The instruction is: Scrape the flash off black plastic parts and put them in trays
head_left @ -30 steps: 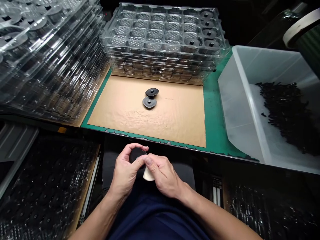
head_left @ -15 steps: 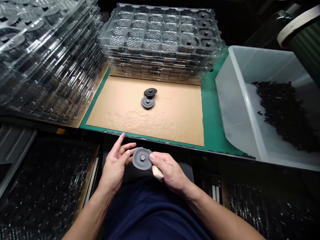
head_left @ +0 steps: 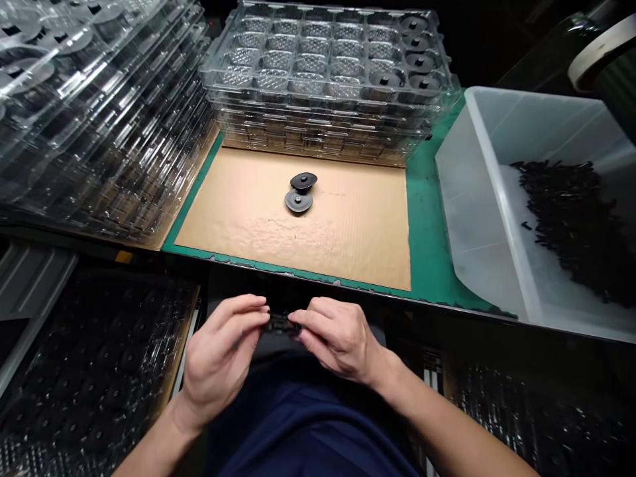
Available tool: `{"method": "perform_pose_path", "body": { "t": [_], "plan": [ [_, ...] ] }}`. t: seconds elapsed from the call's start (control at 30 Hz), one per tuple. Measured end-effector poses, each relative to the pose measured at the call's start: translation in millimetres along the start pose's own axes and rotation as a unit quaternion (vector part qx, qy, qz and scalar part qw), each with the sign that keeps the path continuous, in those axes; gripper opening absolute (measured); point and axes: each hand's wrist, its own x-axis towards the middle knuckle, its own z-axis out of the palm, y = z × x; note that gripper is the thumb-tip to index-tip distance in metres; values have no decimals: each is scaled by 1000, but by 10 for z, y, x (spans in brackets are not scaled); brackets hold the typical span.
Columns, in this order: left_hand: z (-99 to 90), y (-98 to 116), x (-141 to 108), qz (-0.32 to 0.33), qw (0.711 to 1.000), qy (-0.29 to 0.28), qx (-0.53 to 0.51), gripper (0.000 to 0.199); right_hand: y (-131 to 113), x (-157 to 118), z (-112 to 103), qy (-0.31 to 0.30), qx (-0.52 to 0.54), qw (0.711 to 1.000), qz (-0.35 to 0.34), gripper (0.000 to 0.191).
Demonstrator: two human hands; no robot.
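Observation:
Between my hands, in front of the table edge, is a dark round disc (head_left: 281, 324) turned nearly edge-on, its underside details too dark to make out. My left hand (head_left: 223, 354) pinches its left edge between thumb and fingers. On the other side my right hand (head_left: 340, 338) grips the right edge with closed fingertips. Beyond them, two more dark discs with a nut in the centre lie on a cardboard sheet (head_left: 238, 218): a grey one (head_left: 299, 201) in front, touching or overlapping a blacker one (head_left: 303, 180).
Stacked clear plastic trays (head_left: 328, 86) stand at the back, a few right-hand pockets holding discs. A taller tray stack (head_left: 99, 126) rises at left. At right sits a translucent bin (head_left: 472, 199) with many small black parts (head_left: 576, 218). More filled trays (head_left: 99, 358) lie low at left.
The disc has gone from facing up in my right hand to nearly edge-on. My left hand has closed on its other side. The pale object under my right hand no longer shows.

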Motion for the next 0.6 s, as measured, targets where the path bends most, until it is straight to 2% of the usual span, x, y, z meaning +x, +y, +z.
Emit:
{"method": "perform_pose_path", "body": {
  "t": [0.07, 0.1, 0.17, 0.3, 0.43, 0.53, 0.6],
  "plan": [
    [-63, -28, -81, 153, 984, -8, 93, 36, 51, 16, -72, 7, -105, 989, -104, 32],
    [-95, -35, -112, 197, 973, -18, 118, 40, 68, 30, -104, 13, -124, 984, -127, 32],
    [-149, -32, -152, 241, 960, -32, 139, 42, 80, 62, -151, 32, -133, 979, -148, 32],
    [-204, -8, -173, 252, 958, -41, 132, 42, 53, 108, -175, 51, -133, 976, -166, 32],
    [-173, -37, -173, 259, 958, -28, 123, 46, 52, 142, -168, 55, -120, 977, -166, 30],
    [-132, -49, -120, 243, 963, 31, 115, 47, 113, 193, -252, 76, -101, 983, -131, 26],
    [-138, -38, -32, 221, 966, 82, 107, 48, 215, 229, -384, 116, -95, 985, -88, 22]
  ]
}}
